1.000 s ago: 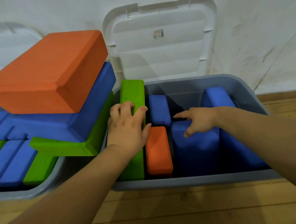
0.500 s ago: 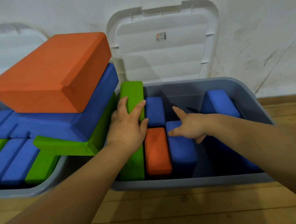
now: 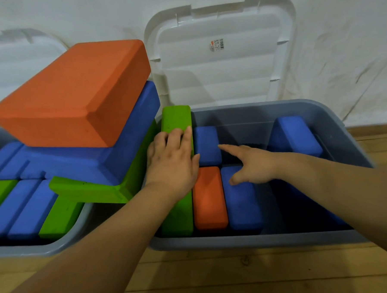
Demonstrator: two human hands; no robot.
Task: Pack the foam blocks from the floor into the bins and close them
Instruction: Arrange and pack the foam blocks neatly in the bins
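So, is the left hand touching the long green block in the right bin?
Touching. The head view shows the left hand lying flat on top of the long green block, with no gap between them.

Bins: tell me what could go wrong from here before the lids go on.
1. In the left bin, the big orange block lies tilted on a blue block well above the rim; it could slide off, and a lid would likely not shut over it.
2. In the right bin, the long green block under the left hand reaches about rim height at its far end; the white lid may catch on it.
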